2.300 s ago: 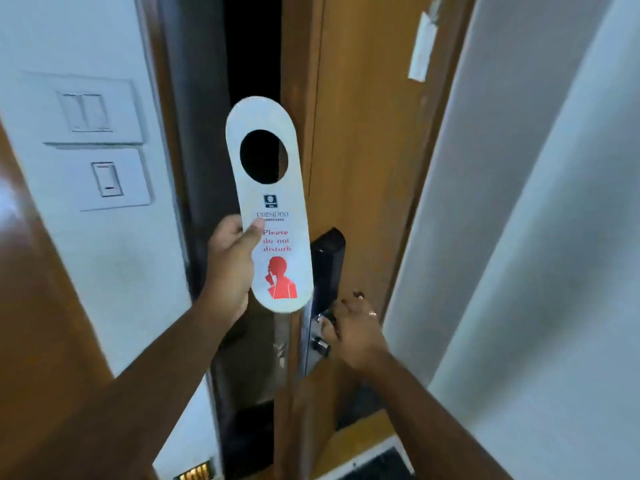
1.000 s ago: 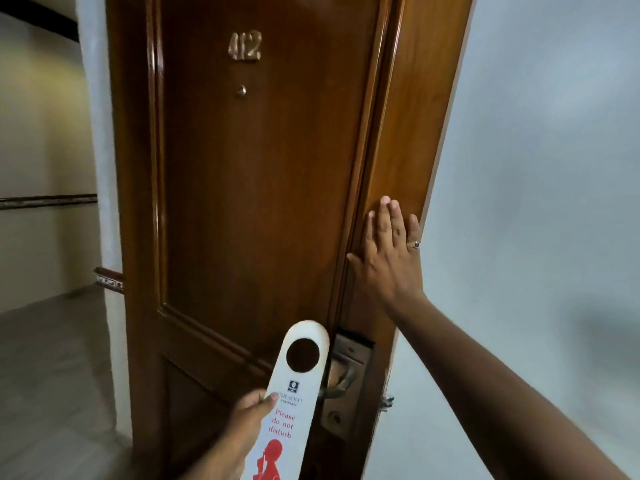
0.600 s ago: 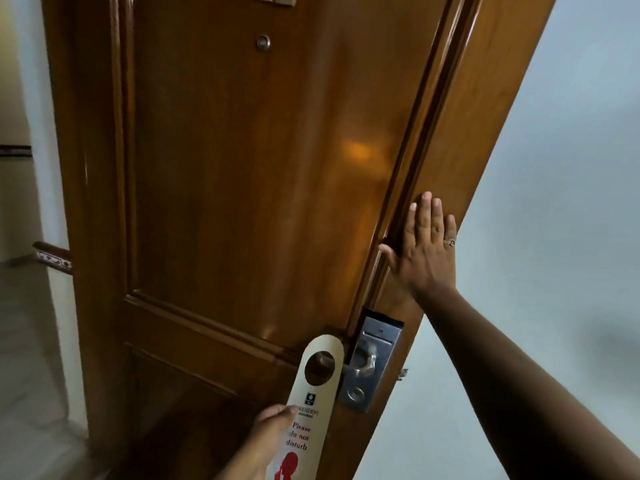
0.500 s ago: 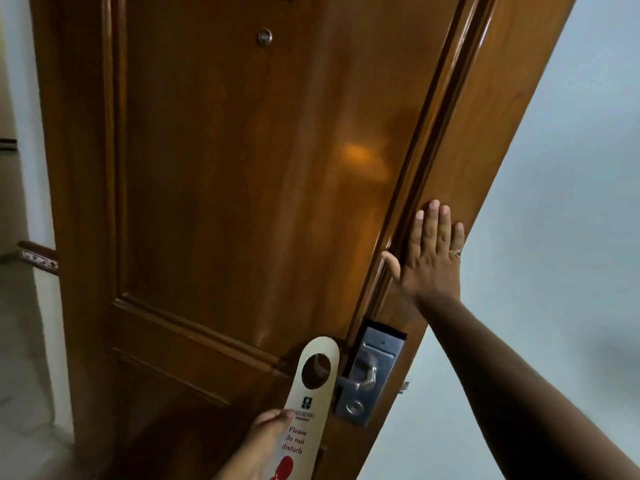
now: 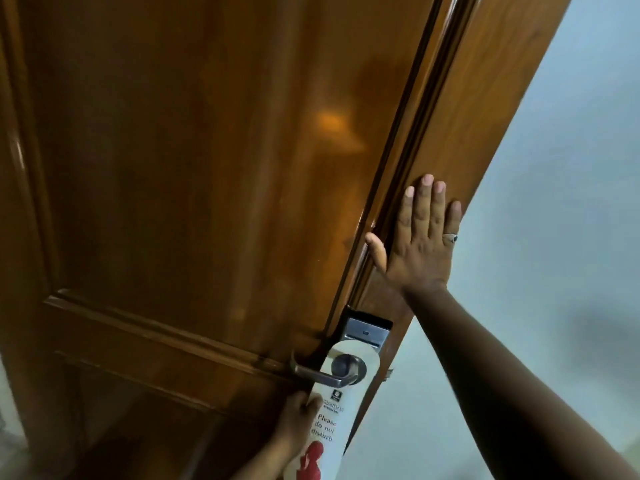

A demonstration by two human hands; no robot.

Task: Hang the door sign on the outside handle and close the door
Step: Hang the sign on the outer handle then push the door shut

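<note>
The white door sign (image 5: 327, 420), printed "Please do not disturb" in red, hangs with its round hole over the metal lever handle (image 5: 320, 374) on the outside of the brown wooden door (image 5: 194, 174). My left hand (image 5: 297, 422) still pinches the sign's left edge below the handle. My right hand (image 5: 420, 237) lies flat with fingers spread on the door's edge stile, above the silver lock plate (image 5: 367, 332). The door stands open, its edge away from the frame.
A pale wall (image 5: 554, 237) fills the right side behind the door's edge. A strip of light floor (image 5: 7, 427) shows at the far left. The door's raised panel moulding (image 5: 156, 327) runs across just left of the handle.
The sign's hole has gone over the lever handle; before it was held just left of it. The view has dropped and closed in on the handle. My right hand stays flat on the door.
</note>
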